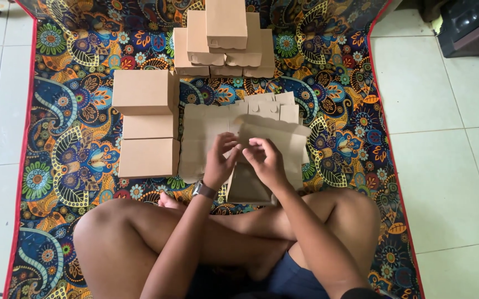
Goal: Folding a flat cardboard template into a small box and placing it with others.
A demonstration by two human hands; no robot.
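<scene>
Half-folded brown cardboard box [267,160], flaps raised, held above a stack of flat blanks [206,133] on the patterned mat [67,155]. Left hand [221,160] and right hand [266,160] pinch its upper edge with curled fingers. Finished boxes [146,124] stand left and behind.

The scene is evenly lit by soft daylight; faint shadows are cast beside the boxes [146,124]; focus is sharp throughout.
</scene>
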